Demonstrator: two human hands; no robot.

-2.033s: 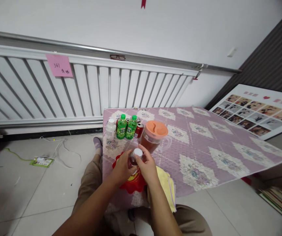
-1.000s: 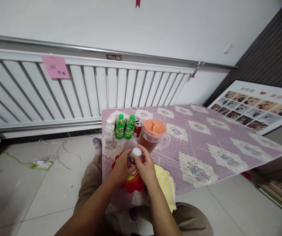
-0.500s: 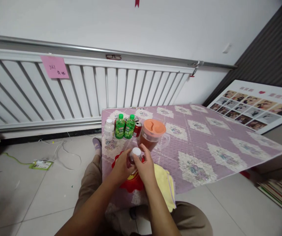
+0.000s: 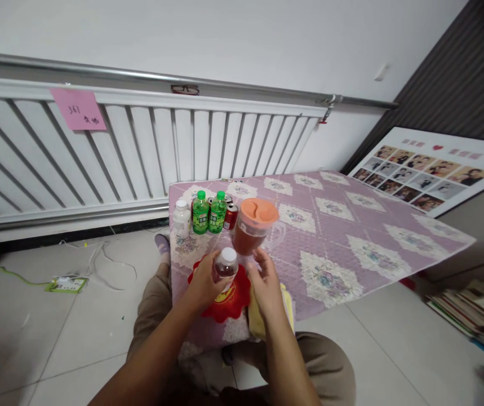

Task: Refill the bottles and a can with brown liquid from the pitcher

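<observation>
My left hand (image 4: 204,282) is wrapped round a clear bottle (image 4: 226,272) with a white cap and dark contents, held upright over a red scalloped tray (image 4: 233,307). To its right, my right hand (image 4: 266,282) is apart from the bottle, its fingers spread and nothing in them. Just beyond that hand stands a clear pitcher (image 4: 248,239) with an orange lid and brown liquid inside. Below my right forearm and wrist lies a yellow cloth (image 4: 257,322), partly hidden.
Two green-capped bottles (image 4: 200,213), a white bottle (image 4: 181,220) and a red can (image 4: 230,216) stand at the far left of the table (image 4: 330,239). A radiator (image 4: 140,152) runs behind. A photo board (image 4: 430,169) leans at the right.
My right hand has come off the bottle's cap and moved right, its fingers opening. My left hand still holds the bottle. The whole view has shifted slightly.
</observation>
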